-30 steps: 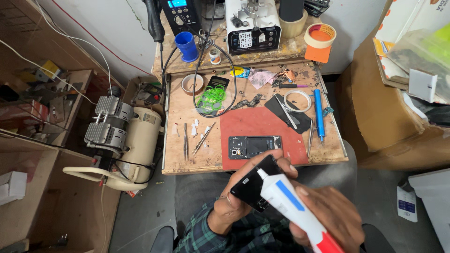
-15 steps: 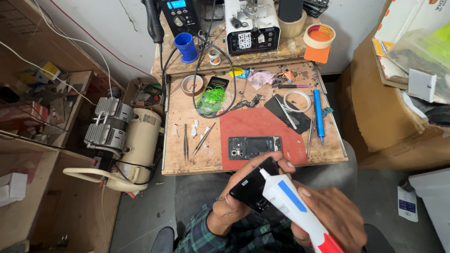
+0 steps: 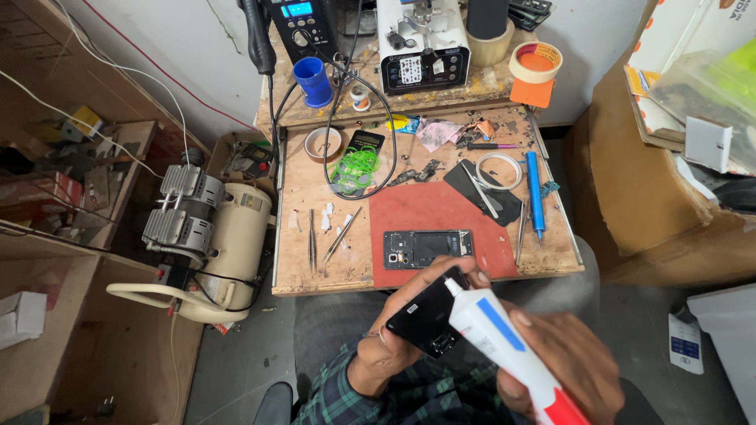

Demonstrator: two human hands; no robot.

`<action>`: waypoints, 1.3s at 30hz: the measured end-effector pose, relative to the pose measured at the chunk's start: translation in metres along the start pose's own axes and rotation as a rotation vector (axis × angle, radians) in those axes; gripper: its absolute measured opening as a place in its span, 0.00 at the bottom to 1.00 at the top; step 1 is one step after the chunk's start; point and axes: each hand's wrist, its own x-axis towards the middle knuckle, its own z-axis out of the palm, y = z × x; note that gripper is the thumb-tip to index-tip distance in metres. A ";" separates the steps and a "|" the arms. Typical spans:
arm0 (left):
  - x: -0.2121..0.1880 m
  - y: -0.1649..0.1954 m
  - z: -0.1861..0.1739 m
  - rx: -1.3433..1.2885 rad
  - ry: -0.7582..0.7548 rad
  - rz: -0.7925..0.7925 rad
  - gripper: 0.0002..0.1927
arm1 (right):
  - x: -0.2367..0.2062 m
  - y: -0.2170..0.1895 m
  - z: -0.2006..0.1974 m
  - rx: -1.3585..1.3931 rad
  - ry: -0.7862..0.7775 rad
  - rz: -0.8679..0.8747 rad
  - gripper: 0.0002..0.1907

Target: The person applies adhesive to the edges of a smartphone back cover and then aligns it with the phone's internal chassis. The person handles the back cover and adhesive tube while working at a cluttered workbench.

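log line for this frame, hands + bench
left hand: holds black phone panel | right hand: holds white glue tube, nozzle at panel edge | red mat: opened phone body | tweezers left of mat

Glossy plastic tube (image 3: 504,340), rough wooden bench (image 3: 315,267)

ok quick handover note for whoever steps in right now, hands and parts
Left hand: holds the flat black phone panel above the lap, tilted.
Right hand: grips the white glue tube with blue stripe and red end, nozzle at the panel's upper edge.
Opened black phone frame lies on the red mat on the wooden bench; metal tweezers to its left.
Done: phone opened, panel in hand. Left: cannot tell how much glue is on; panel not on frame.
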 end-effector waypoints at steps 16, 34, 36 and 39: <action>-0.001 0.000 0.000 -0.026 0.012 -0.035 0.61 | -0.006 0.004 -0.001 0.018 -0.004 0.049 0.24; -0.005 -0.019 -0.006 -0.288 0.230 0.294 0.60 | -0.015 0.048 0.037 1.005 0.506 0.548 0.41; -0.005 -0.020 -0.008 -0.257 0.277 0.368 0.60 | 0.001 0.059 0.044 1.075 0.398 0.640 0.41; -0.009 -0.017 -0.010 -0.223 0.336 0.400 0.59 | 0.010 0.058 0.049 1.196 0.172 0.731 0.42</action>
